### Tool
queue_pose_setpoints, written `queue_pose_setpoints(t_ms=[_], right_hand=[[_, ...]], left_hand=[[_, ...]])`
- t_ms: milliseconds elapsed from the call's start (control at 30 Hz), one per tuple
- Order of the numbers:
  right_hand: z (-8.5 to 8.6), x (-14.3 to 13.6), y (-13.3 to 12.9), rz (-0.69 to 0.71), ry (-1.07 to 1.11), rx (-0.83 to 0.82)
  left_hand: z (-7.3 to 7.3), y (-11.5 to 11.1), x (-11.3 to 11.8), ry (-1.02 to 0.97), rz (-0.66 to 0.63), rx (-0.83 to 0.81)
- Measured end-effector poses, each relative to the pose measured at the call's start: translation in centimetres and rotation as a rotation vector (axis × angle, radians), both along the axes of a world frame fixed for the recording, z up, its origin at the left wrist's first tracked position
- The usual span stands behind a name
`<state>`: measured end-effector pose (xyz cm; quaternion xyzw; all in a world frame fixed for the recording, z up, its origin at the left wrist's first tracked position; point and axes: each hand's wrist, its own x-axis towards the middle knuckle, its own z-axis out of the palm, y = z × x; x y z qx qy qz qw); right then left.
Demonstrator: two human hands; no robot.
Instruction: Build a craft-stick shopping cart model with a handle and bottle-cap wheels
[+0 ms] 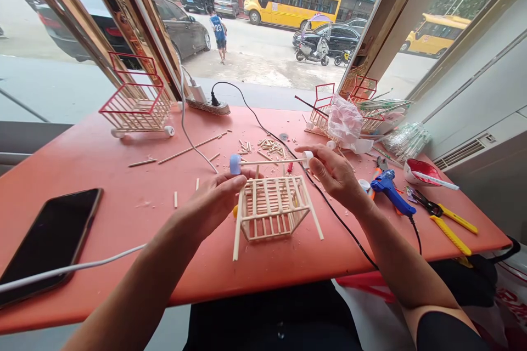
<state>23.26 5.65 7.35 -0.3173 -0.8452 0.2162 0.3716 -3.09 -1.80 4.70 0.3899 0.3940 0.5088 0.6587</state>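
Note:
A basket-like frame of pale wooden sticks (pixel 275 205) stands on the orange-red table, with longer sticks jutting toward the near edge. Above its far side lies a thin rod (pixel 272 162) with a bluish cap (pixel 235 164) at its left end and a white cap (pixel 307 159) at its right end. My left hand (pixel 220 197) is at the frame's left side, its fingers closed around the corner beside the bluish cap. At the white cap is my right hand (pixel 335 175), thumb and fingers closed on either side of it.
A phone (pixel 51 236) lies at left. A finished red-rimmed cart (pixel 138 101) stands behind it. Cut sticks (pixel 272 148) are scattered beyond the frame. A blue glue gun (pixel 391 189), yellow-handled pliers (pixel 448 219) and a red paint cup (pixel 422 171) lie at right. A black cord crosses the table.

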Motion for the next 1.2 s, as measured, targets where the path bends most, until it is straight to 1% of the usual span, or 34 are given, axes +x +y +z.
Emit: queue_pose_setpoints(t_ms=[167,300,633,1000,1200], right_hand=[[0.1,-0.07,-0.1,0.001,0.002,0.008],[0.13,-0.05,-0.21,-0.003,0.001,-0.019],[-0.04,-0.03,-0.1,0.005,0.013,-0.009],[0.06,-0.12,-0.18,-0.014,-0.003,-0.019],[-0.14,-0.08,-0.08,-0.015,0.003,-0.017]], left_hand=[[0.08,-0.05,0.04,-0.019,0.01,0.001],[0.12,-0.12,0.08,-0.034,0.014,-0.005],[0.12,-0.05,0.17,-0.031,0.0,-0.003],[0.39,-0.1,0.33,-0.019,0.011,0.007],[0.26,-0.11,0.27,-0.014,0.017,0.0]])
